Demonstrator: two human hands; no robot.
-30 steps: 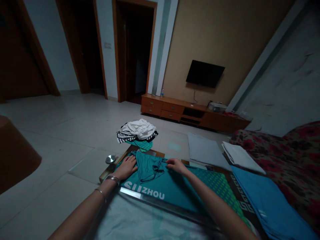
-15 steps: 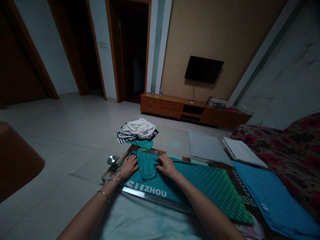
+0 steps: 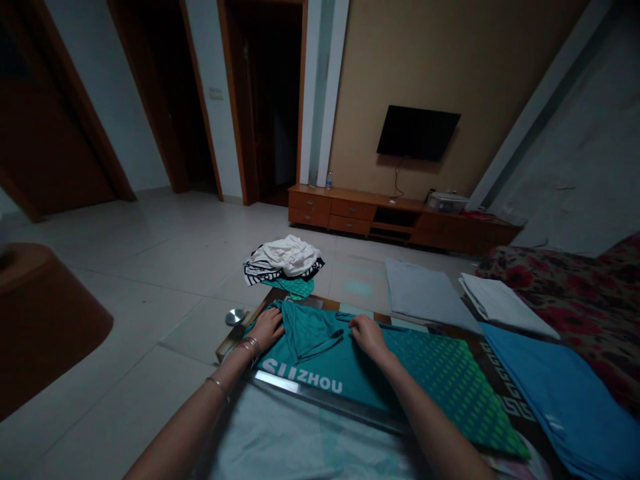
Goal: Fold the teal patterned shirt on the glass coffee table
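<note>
A green shirt (image 3: 350,367) is lying on the low table (image 3: 223,347), right in front of the person. It is showing big white letters that are spelling SUZHOU, and its right end is turning bright green with little marks. A small part of the shirt, the flap (image 3: 307,328), is lying folded over on top, between the two hands.

The left hand (image 3: 267,328) is resting flat on the shirt, at its left end. It is open, its fingers are pointing away, and it is pressing on the cloth, not gripping it. Shiny bracelets (image 3: 250,345) are circling that wrist.

The right hand (image 3: 367,335) is bending its fingers near the far edge of the shirt, just right of the flap. It is partly closed, but I cannot tell if it is pinching any cloth.

A shiny strip (image 3: 325,398) is running along the near side of the shirt. A round metal thing (image 3: 235,317) is sitting by the table's left corner. A pile of clothes (image 3: 287,258) is sitting past the shirt. To the right, a gray cloth (image 3: 425,292), a white cloth (image 3: 505,305) and a blue cloth (image 3: 555,390) are lying flat, near the flowery couch (image 3: 545,273).
</note>
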